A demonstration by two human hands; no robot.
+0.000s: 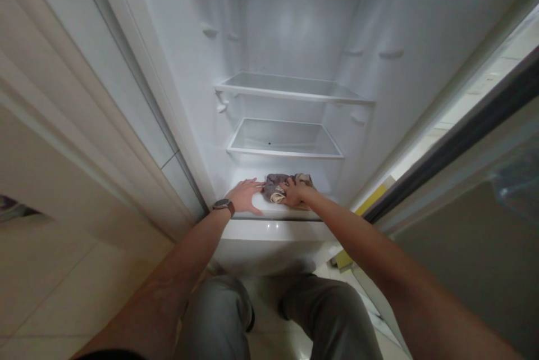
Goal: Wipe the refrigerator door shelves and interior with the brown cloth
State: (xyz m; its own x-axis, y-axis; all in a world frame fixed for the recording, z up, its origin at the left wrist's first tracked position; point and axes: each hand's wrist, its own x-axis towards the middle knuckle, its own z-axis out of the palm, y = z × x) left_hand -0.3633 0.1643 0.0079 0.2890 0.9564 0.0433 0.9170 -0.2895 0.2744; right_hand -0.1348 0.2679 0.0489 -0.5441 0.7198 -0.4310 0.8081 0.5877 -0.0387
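On the white floor of an open fridge (256,201) lies a crumpled grey-brown cloth (274,185) with a paler patterned part. My right hand (295,191) presses down on it, fingers curled into the folds. To its left, my left hand (246,194) rests by the front edge of that floor, fingers and thumb spread, fingertips close to the cloth and nothing held. A dark watch (224,205) is on my left wrist. The underside of the cloth is hidden.
Two glass shelves, an upper one (290,89) and a lower one (286,138), sit above my hands. The fridge door (471,225) stands open at the right. Something yellow (370,200) shows behind its hinge side. My knees are below the fridge's front edge.
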